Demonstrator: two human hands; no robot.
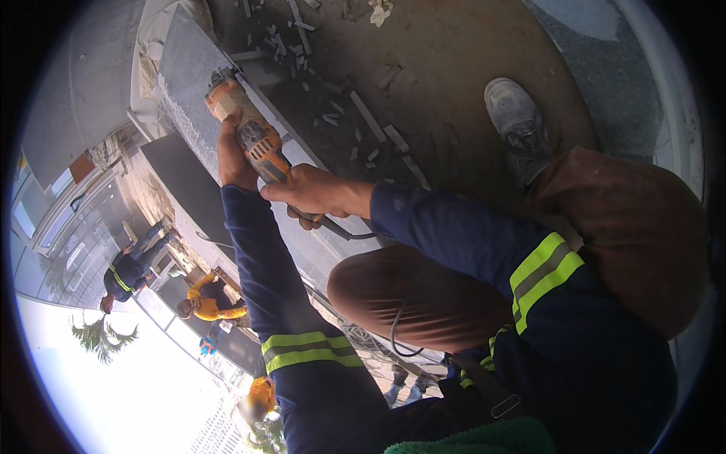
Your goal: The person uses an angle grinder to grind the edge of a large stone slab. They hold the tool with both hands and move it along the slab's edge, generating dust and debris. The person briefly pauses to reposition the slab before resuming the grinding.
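Both my hands grip an orange and dark grey angle grinder [264,149] that slants across the picture from the upper left. My left hand [233,153] is closed around its front part, behind the dark head. Around the rear handle my right hand [324,193] is closed, where a black cord [348,229] trails out. The grinder's head rests at or just over the edge of a long grey slab [198,74]; contact cannot be made out. Its disc is hidden.
Cut strips and chips [368,116] litter the brown floor [446,45] beside the slab. My dusty shoe [516,113] stands at the right. At the left are a person in dark clothing [125,274], a person in yellow [208,300] and another yellow sleeve [262,392]. Coiled cables [363,340] lie below.
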